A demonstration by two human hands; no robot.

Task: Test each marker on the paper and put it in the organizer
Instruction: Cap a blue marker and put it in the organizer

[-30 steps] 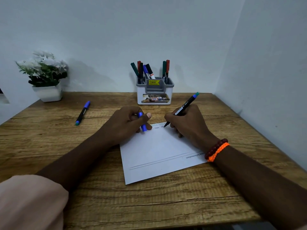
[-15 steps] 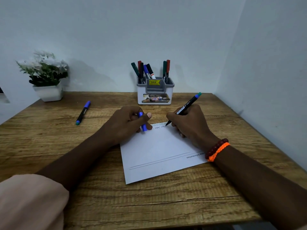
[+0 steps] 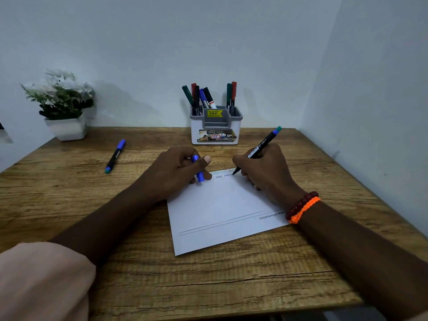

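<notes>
A: At the far edge of the sheet of paper [image 3: 222,205], I see the right hand [image 3: 266,172] clamped around a black marker [image 3: 257,150], tip touching the paper beside a row of small zigzag scribbles [image 3: 223,175]. Its blue-and-green back end points up and away toward the right wall.

B: And the left hand [image 3: 176,169]?

A: From my feed it's closed on a blue cap [image 3: 198,169], pinched between thumb and fingers, resting on the paper's far left corner.

B: Where's the organizer [image 3: 216,126]?

A: Against the back wall, just beyond both hands, white and grey with a yellow price sticker. I count several capped markers [image 3: 200,96] standing in its left compartment, green, red, black and blue, and two more [image 3: 231,95] in the right one.

B: Anything loose?

A: One blue-capped marker [image 3: 115,156] lies on the wooden table [image 3: 69,193], well left of the paper. A potted plant [image 3: 62,103] sits in the far left corner.
</notes>
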